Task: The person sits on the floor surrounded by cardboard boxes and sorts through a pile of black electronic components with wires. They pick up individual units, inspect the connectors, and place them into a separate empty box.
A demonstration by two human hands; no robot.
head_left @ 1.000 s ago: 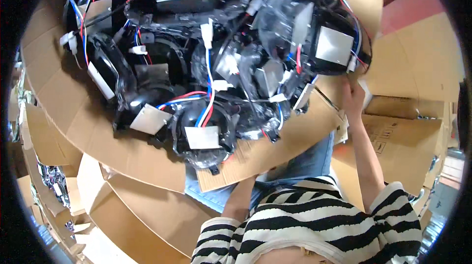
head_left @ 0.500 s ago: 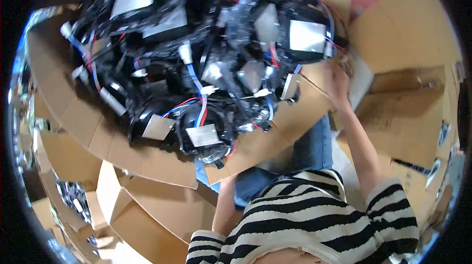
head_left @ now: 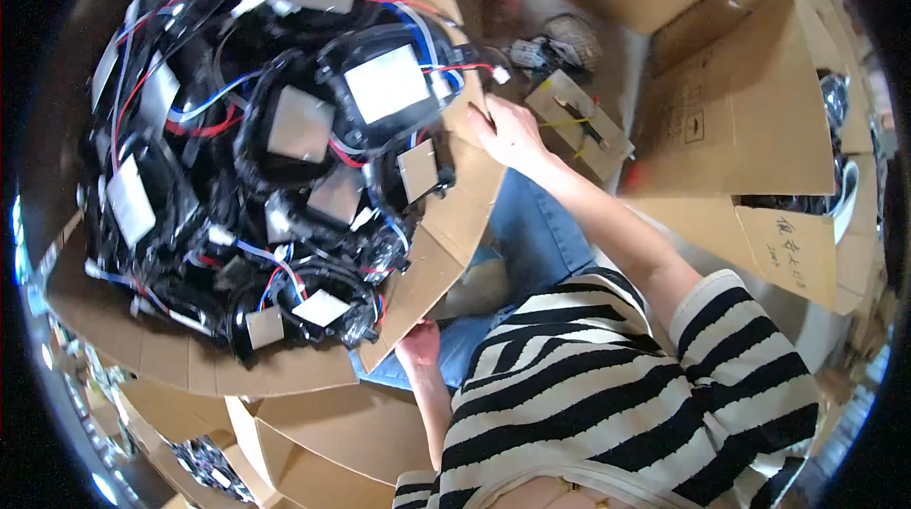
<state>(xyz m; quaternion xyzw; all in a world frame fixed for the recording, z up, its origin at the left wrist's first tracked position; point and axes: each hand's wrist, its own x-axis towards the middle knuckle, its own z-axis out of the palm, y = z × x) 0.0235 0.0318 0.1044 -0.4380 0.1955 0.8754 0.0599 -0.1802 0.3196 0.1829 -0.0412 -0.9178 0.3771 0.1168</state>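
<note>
A large open cardboard box (head_left: pixel 304 371) takes up the left and upper part of the view, full of black, rounded parts (head_left: pixel 294 120) wrapped in clear plastic. White and silver-grey labels sit on these parts, and red, blue and white wires with white plugs stick out. My right hand (head_left: pixel 512 134) is closed on the box's right edge, thumb on the cardboard, other fingers partly hidden. Lower down, at the corner of the near flap, my left hand (head_left: pixel 418 348) has its fingers curled against the edge, partly covered by the flap.
Another open carton (head_left: pixel 731 111) stands at the right, with black parts beside it. A small flat board (head_left: pixel 579 125) with a dark-tipped tool and a mesh-like bundle (head_left: pixel 572 42) lie beyond my right hand. More cartons (head_left: pixel 332 428) fill the lower left.
The full box and my right hand have shifted left in the view. The floor items beyond my right hand now show, and my left hand is less covered by the flap.
</note>
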